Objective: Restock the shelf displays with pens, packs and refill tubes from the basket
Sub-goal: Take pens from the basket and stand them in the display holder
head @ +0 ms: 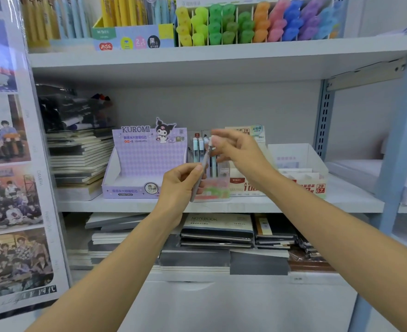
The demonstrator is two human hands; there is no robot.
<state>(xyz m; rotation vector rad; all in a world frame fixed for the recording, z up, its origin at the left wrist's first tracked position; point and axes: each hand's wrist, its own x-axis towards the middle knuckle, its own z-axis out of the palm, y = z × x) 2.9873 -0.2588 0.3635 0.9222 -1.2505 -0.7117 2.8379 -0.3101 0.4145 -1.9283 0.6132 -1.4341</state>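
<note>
Centre frame: left hand (181, 185) grips the lower barrel of a tilted grey pen (205, 161); right hand (240, 152) pinches its upper end. Directly behind stands a clear pen holder (219, 188). Centre left, purple Kuromi box (138, 161).

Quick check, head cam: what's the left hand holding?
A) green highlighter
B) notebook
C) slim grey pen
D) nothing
C: the left hand grips a slim grey pen in front of the middle shelf, with the right hand pinching its top end.
</note>
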